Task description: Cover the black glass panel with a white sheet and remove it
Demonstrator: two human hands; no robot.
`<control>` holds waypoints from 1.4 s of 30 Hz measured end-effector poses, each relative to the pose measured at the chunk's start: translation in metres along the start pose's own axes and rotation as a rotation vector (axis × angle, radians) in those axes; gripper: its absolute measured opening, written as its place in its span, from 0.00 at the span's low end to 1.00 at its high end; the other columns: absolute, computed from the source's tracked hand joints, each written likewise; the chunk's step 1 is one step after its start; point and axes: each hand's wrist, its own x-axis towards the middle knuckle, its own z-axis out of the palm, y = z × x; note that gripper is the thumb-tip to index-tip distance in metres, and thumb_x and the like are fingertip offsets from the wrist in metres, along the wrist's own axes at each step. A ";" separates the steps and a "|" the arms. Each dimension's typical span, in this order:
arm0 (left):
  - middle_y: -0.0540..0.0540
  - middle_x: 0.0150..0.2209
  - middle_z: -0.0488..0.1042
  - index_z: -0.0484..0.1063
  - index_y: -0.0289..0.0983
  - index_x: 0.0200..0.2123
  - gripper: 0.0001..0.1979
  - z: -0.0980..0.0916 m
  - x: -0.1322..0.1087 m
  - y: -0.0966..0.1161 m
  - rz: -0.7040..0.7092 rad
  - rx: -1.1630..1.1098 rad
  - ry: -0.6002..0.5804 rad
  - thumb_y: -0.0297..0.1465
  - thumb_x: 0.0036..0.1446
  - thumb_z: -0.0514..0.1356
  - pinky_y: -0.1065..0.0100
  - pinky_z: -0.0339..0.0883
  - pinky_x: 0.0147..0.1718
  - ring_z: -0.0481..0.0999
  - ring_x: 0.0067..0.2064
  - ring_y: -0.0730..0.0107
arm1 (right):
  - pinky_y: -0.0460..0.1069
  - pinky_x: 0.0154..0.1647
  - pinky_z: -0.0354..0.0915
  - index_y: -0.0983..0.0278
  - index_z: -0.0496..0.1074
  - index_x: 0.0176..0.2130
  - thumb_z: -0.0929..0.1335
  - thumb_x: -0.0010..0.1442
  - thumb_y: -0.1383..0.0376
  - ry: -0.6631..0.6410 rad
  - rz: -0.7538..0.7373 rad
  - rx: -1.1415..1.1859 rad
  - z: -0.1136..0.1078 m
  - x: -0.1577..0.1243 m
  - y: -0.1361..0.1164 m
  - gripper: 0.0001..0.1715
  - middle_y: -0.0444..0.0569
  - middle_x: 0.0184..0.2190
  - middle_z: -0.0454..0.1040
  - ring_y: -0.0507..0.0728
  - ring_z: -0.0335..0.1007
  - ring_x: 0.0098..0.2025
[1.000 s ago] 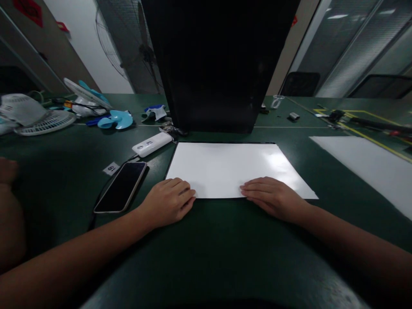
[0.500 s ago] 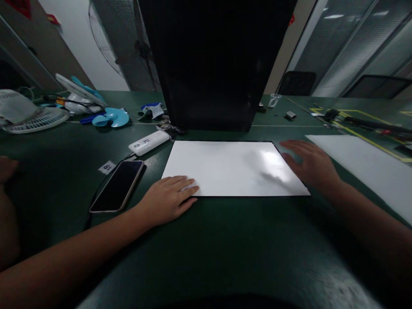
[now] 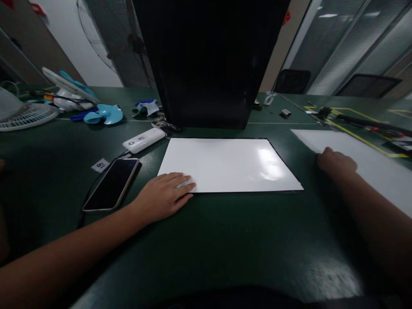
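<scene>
My left hand (image 3: pixel 165 195) lies flat, fingers spread, over the lower left corner of a white board (image 3: pixel 225 161) with a thin dark edge. The board is flat on the green table, and light glares off its right part. Over on the right, my right hand (image 3: pixel 337 163) is closed at the near left edge of a large white sheet (image 3: pixel 370 165). Its fingertips are mostly hidden, but they appear to pinch that edge. A phone (image 3: pixel 111 184) with a dark screen rests left of my left hand.
A tall black panel (image 3: pixel 212 64) stands behind the board. A white power bank (image 3: pixel 144 140) with a cable lies near the phone. Fan parts, including a blue fan blade (image 3: pixel 104 114), are at the back left. Part of another person's arm (image 3: pixel 3 234) shows at the left edge.
My right hand has moved right, from beside the white board to the white sheet, and closed there. The sheet has shifted slightly left. My left hand stays on the board.
</scene>
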 end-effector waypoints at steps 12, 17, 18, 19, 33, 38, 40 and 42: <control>0.38 0.56 0.80 0.78 0.38 0.56 0.16 -0.001 -0.001 -0.001 -0.012 -0.033 -0.029 0.36 0.72 0.57 0.46 0.78 0.51 0.81 0.55 0.49 | 0.56 0.40 0.66 0.66 0.59 0.73 0.54 0.73 0.64 0.435 -0.374 0.034 -0.041 -0.104 -0.054 0.34 0.69 0.47 0.79 0.66 0.79 0.42; 0.37 0.56 0.80 0.78 0.37 0.56 0.15 -0.002 0.000 -0.001 0.028 -0.012 0.036 0.35 0.71 0.59 0.48 0.79 0.49 0.81 0.55 0.49 | 0.53 0.36 0.73 0.62 0.71 0.67 0.61 0.71 0.67 0.426 -1.088 -0.078 -0.033 -0.173 -0.090 0.29 0.58 0.57 0.78 0.62 0.81 0.42; 0.37 0.56 0.80 0.78 0.37 0.55 0.14 -0.003 0.000 -0.001 0.055 -0.003 0.080 0.34 0.71 0.59 0.50 0.79 0.49 0.81 0.54 0.50 | 0.54 0.38 0.75 0.61 0.73 0.65 0.63 0.69 0.68 0.433 -1.224 -0.082 -0.029 -0.183 -0.094 0.28 0.56 0.57 0.78 0.62 0.81 0.45; 0.38 0.55 0.80 0.79 0.37 0.53 0.13 -0.006 0.000 0.000 0.089 0.005 0.134 0.32 0.70 0.60 0.53 0.79 0.49 0.81 0.54 0.52 | 0.54 0.41 0.77 0.62 0.74 0.63 0.64 0.67 0.70 0.454 -1.341 -0.079 -0.025 -0.191 -0.097 0.28 0.55 0.57 0.78 0.62 0.81 0.47; 0.43 0.49 0.82 0.70 0.35 0.62 0.20 -0.017 0.004 0.006 0.319 0.103 0.242 0.22 0.69 0.59 0.59 0.73 0.49 0.81 0.49 0.61 | 0.56 0.47 0.79 0.64 0.78 0.57 0.67 0.69 0.68 0.616 -1.695 0.149 -0.018 -0.208 -0.102 0.19 0.52 0.54 0.80 0.59 0.80 0.51; 0.44 0.39 0.80 0.70 0.33 0.62 0.23 -0.014 0.002 0.004 0.194 0.138 0.236 0.19 0.64 0.59 0.59 0.74 0.42 0.78 0.39 0.61 | 0.54 0.45 0.79 0.65 0.79 0.54 0.66 0.70 0.68 0.679 -1.717 0.183 -0.023 -0.208 -0.103 0.17 0.52 0.52 0.81 0.58 0.81 0.48; 0.43 0.39 0.79 0.71 0.32 0.61 0.24 -0.012 0.000 0.004 0.130 0.160 0.211 0.19 0.62 0.59 0.57 0.73 0.41 0.77 0.39 0.59 | 0.54 0.44 0.79 0.65 0.80 0.54 0.66 0.70 0.68 0.689 -1.730 0.182 -0.025 -0.208 -0.102 0.17 0.52 0.50 0.82 0.57 0.82 0.46; 0.41 0.38 0.79 0.75 0.32 0.58 0.22 -0.011 0.000 0.004 0.074 0.169 0.175 0.21 0.61 0.60 0.56 0.73 0.40 0.77 0.38 0.58 | 0.53 0.44 0.79 0.64 0.80 0.53 0.66 0.70 0.68 0.684 -1.745 0.186 -0.027 -0.207 -0.102 0.16 0.52 0.50 0.82 0.56 0.82 0.45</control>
